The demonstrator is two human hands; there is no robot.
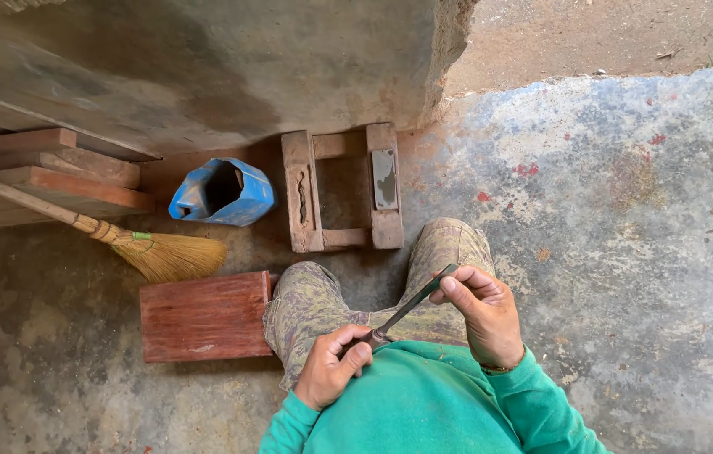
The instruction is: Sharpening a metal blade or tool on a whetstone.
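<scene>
Dark metal: a thin blade (411,304) sits over the knees.
Left hand (331,367): curled tight on the handle end.
Right hand (484,313): pinching the tip.
Floor (625,219): rough grey concrete with red spots.
Nearby: wooden frame (341,189), red board (205,316), blue jug (222,192), broom (155,252).
Wall (205,67): bare and stained.

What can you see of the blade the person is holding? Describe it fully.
The blade is a thin, dark, flat strip, metal by its look, with no handle showing. It slants over the person's lap, near end low, far end high. The left hand grips the low end; the right hand pinches the high end between thumb and fingers.
</scene>
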